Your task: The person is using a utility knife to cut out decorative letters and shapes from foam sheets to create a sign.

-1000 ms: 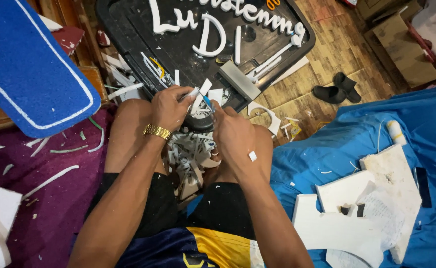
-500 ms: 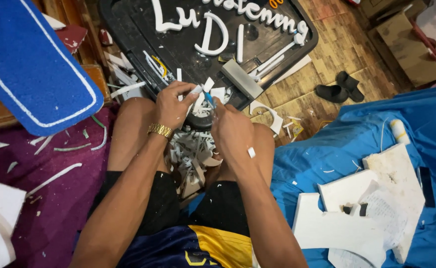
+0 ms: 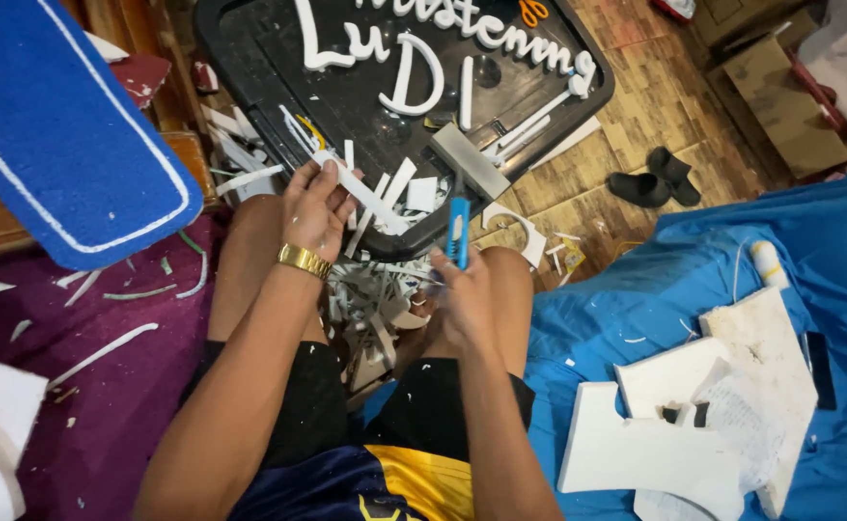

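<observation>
Foam strip [image 3: 365, 196] is pinched in the left hand [image 3: 315, 207], raised for trimming; a blue cutter [image 3: 458, 230] is gripped upright by the right hand [image 3: 462, 299].

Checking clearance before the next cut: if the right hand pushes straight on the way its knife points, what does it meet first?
Probably the black tray's near rim and its white foam offcuts, just beyond the right hand's blue utility knife; depth is unclear.

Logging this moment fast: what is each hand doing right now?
Left hand: closed on a white foam strip.
Right hand: closed on a blue utility knife.
</observation>
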